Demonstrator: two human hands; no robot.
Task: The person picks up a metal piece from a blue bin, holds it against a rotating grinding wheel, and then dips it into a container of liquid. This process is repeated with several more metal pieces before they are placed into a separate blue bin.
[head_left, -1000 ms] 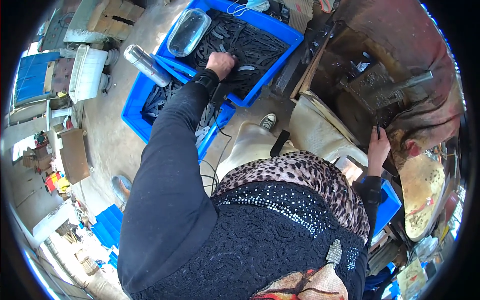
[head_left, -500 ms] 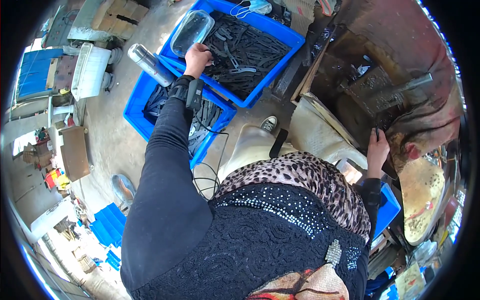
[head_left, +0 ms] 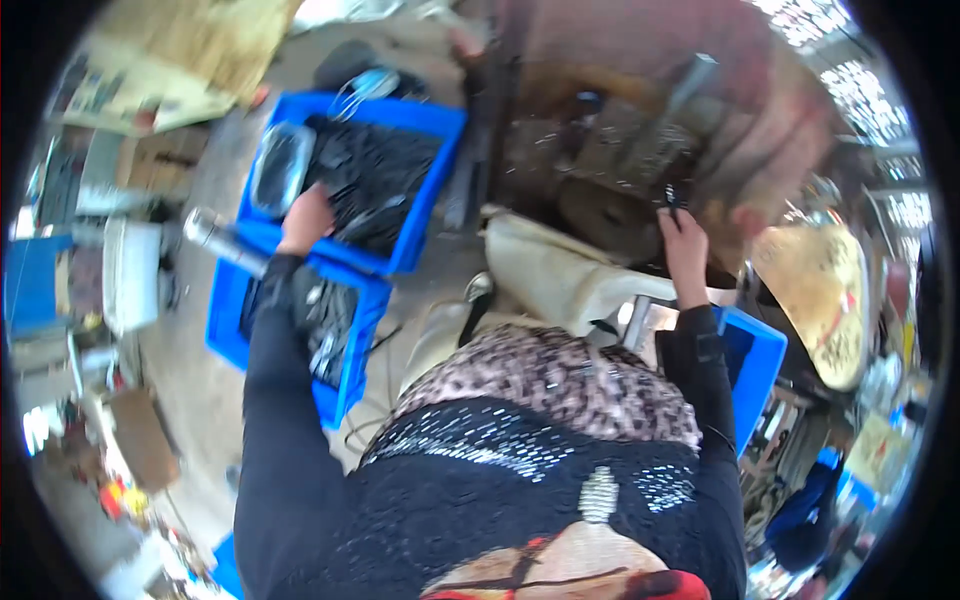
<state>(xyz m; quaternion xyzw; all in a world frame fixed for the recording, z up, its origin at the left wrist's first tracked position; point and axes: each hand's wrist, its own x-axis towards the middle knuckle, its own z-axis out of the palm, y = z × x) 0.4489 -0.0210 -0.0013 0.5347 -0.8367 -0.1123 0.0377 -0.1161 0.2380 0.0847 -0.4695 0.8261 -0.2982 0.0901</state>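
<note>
My left hand (head_left: 307, 220) is over the nearer left part of a blue bin (head_left: 430, 180) filled with dark flat metal parts (head_left: 375, 180). Its fingers look curled, but blur hides whatever they hold. A clear plastic container (head_left: 282, 168) sits in that bin just beyond this hand. At the right, my right hand (head_left: 686, 255) is closed round a narrow dark metal piece (head_left: 672, 198) that points up past the fingers. This hand is at the near side of a dirty, wet basin (head_left: 530, 170), close to a round disc (head_left: 605, 215) in it.
A second blue bin (head_left: 222, 325) of metal parts stands nearer, with a steel flask (head_left: 215, 235) lying across its far edge. A pale cloth (head_left: 540, 270) drapes the basin's near edge. Another blue bin (head_left: 762, 350) stands by my right forearm. A face mask (head_left: 372, 85) lies at the far bin's rim.
The view has swung right, so the bins and basin sit further left. My right hand has drawn slightly back from the basin with the dark piece. My left hand stays at the bin.
</note>
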